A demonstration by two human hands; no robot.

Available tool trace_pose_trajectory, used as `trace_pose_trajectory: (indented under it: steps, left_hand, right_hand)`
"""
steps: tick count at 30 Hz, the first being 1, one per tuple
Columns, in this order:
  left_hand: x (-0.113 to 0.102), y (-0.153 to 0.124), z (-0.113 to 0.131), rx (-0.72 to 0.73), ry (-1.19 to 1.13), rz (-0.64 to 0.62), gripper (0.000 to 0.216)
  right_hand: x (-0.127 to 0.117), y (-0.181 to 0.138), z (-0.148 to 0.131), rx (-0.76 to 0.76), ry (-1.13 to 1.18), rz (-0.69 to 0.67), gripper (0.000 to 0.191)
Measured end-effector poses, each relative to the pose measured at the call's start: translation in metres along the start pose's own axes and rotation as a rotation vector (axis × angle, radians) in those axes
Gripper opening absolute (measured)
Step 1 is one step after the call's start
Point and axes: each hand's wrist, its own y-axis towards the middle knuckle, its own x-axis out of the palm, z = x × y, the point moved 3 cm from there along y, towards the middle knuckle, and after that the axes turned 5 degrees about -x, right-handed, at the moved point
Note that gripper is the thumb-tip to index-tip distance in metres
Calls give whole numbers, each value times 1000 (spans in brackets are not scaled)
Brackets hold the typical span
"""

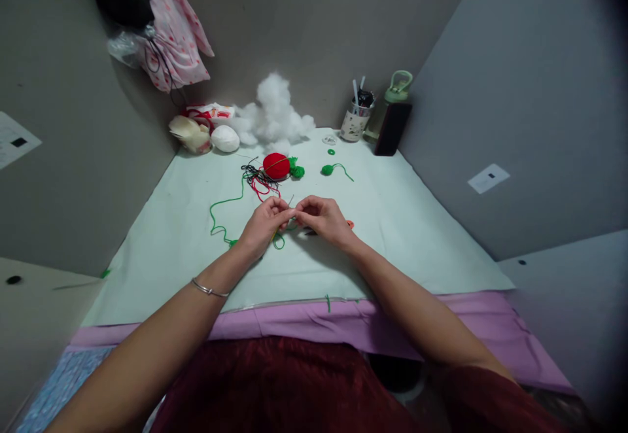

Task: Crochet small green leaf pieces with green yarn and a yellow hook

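Note:
Both hands meet over the middle of the table, fingertips pinched close together. My left hand (265, 222) is closed around what looks like a crochet hook (291, 201); its thin metal end pokes up between the hands, and a bit of yellow shows below the fingers. My right hand (321, 216) pinches green yarn at the left fingertips; the exact piece is mostly hidden. A loop of green yarn (279, 242) hangs under the left hand, and a strand trails left across the table. Scissors with orange handles (350, 224) lie partly hidden beneath the right hand.
Beyond the hands sit a red yarn ball (276, 166), tangled dark yarn (252, 173) and a small green crocheted piece (327, 170). White stuffing (277, 109) is heaped against the back wall. A pen cup (354, 124), green bottle (397, 87) and dark phone (392, 130) stand back right.

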Motion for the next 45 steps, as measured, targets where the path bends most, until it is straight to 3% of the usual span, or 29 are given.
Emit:
trace_pose_trajectory:
  steps: [7, 15, 25, 45]
  left_hand:
    - [2, 1, 4, -111, -100, -76, 39]
    - [2, 2, 4, -133, -143, -76, 33]
    - [1, -1, 7, -159, -55, -88, 23]
    - [-1, -2, 5, -227, 23, -121, 22]
  right_hand:
    - [0, 1, -6, -4, -36, -50, 13]
    - [-1, 0, -10, -26, -91, -47, 11]
    - [-5, 0, -4, -46, -107, -47, 23]
    - [-2, -5, -19, -76, -225, -128, 7]
